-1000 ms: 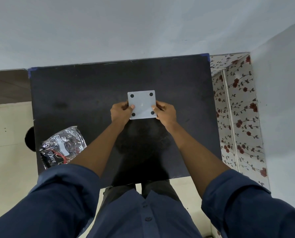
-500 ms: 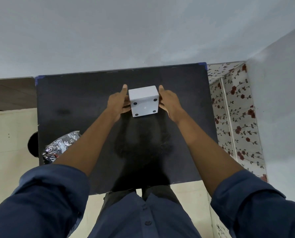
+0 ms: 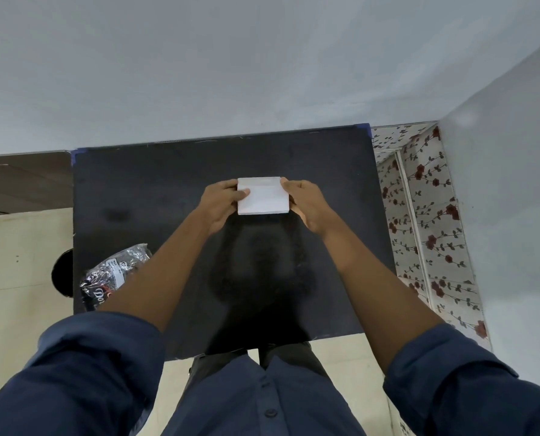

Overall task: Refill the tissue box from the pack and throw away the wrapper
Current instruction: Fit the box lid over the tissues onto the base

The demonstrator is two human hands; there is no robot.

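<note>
A white square tissue box (image 3: 264,196) is at the middle of the black table (image 3: 155,190), with a plain side facing me. My left hand (image 3: 219,202) grips its left side, thumb across the near face. My right hand (image 3: 308,202) grips its right side. A crinkled silvery and black wrapper (image 3: 111,275) with white lettering lies at the table's near left edge, partly hidden behind my left forearm.
A grey wall stands right behind the table. A floral-patterned surface (image 3: 419,221) runs along the table's right side. Beige floor lies left and in front, with a dark round object (image 3: 61,272) on it beside the wrapper.
The box has been turned in both hands: its base with four black feet faced me before, and now a plain side does. The view has tilted, so the table sits lower in frame.
</note>
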